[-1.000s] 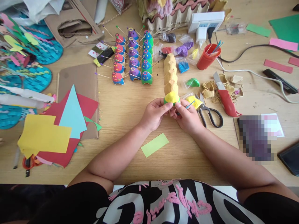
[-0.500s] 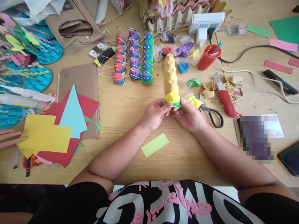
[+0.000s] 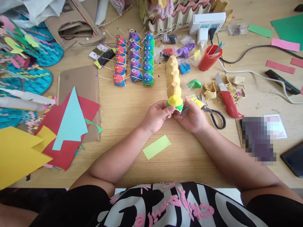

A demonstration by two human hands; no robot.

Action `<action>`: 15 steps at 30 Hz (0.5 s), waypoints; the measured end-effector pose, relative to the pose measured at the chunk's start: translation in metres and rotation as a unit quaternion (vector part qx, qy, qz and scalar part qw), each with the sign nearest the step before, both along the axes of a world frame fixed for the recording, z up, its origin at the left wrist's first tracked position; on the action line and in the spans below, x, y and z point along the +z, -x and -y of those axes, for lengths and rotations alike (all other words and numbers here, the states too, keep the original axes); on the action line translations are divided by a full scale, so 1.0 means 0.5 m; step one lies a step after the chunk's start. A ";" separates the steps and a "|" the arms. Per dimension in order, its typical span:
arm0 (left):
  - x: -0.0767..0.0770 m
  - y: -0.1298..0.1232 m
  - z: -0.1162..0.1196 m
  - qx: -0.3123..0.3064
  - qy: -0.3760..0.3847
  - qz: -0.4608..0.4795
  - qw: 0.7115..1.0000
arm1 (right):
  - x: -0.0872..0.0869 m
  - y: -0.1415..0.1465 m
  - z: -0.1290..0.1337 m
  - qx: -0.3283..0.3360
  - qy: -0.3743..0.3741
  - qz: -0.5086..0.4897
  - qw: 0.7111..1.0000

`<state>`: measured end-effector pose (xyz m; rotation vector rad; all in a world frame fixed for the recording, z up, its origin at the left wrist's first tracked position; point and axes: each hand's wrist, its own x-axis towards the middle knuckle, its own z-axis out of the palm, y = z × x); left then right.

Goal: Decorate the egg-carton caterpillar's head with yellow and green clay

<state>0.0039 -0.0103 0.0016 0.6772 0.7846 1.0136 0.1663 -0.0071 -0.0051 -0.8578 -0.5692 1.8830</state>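
A tan egg-carton strip [image 3: 173, 77] points away from me, its near cup covered in yellow and green clay [image 3: 175, 101]. My left hand [image 3: 156, 116] is closed on that near end, thumb on the clay's left side. My right hand [image 3: 193, 116] has a thin blue stick [image 3: 186, 109] between thumb and fingers, its fingertips at the cup's right lower edge. Beside the right hand lie a packet of yellow clay [image 3: 197, 101] and black-handled scissors [image 3: 214, 116]. A light green paper strip [image 3: 156, 147] lies between my forearms.
Painted egg-carton caterpillars [image 3: 134, 60] with pins stand in rows at the back. A red cup [image 3: 209, 58], clay packets [image 3: 186, 50], a red-handled knife [image 3: 228, 97], and a power strip [image 3: 207, 22] are to the right. Coloured paper [image 3: 68, 126] and cardboard [image 3: 79, 74] lie left.
The yellow paper at the left has shifted toward the near left, and the other person's hand is out of sight. More of the light blue paper shows. My right thumb has lifted slightly off the clay.
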 end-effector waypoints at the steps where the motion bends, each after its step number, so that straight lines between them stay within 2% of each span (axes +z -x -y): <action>1: -0.001 0.000 0.000 0.000 -0.001 0.000 1.000 | 0.000 0.000 0.000 0.003 -0.002 -0.001 1.000; 7: -0.002 0.001 0.001 0.004 -0.003 -0.003 1.000 | 0.006 -0.001 0.001 -0.005 0.020 -0.005 1.000; 15: -0.003 0.002 0.001 0.000 -0.005 -0.007 1.000 | 0.008 0.000 -0.001 0.008 0.012 -0.005 1.000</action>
